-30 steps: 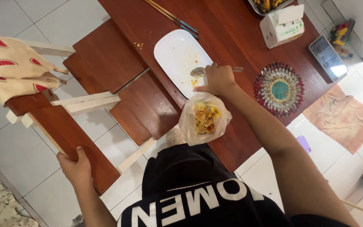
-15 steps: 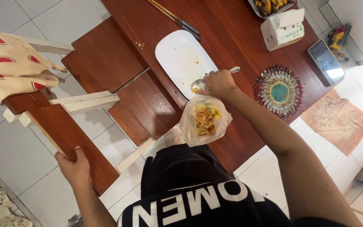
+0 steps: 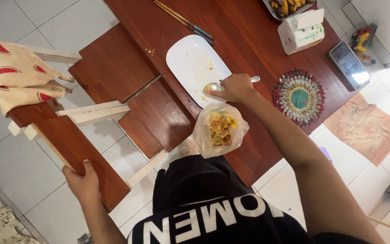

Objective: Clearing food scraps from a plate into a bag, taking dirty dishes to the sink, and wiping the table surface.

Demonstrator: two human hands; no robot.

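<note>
My right hand (image 3: 234,88) grips a metal spoon (image 3: 214,86) whose bowl rests on the near end of a white oblong plate (image 3: 194,63) on the dark red wooden table (image 3: 249,45). Just below that hand a clear plastic bag (image 3: 220,129) of yellow and orange food scraps sits open at the table's edge. My left hand (image 3: 84,183) holds the top of a red-brown wooden chair back (image 3: 75,151) at the lower left, away from the table.
Chopsticks (image 3: 183,19) lie beyond the plate. A tissue box (image 3: 301,29), a food tray (image 3: 287,7), a phone (image 3: 349,65) and a round beaded trivet (image 3: 299,97) stand on the table's right side. A watermelon-print cloth (image 3: 12,74) hangs over a second chair. A rug (image 3: 366,126) lies on the tiled floor.
My right hand has drawn the spoon along the plate's near end toward the bag and back slightly. My left hand stays on the chair back.
</note>
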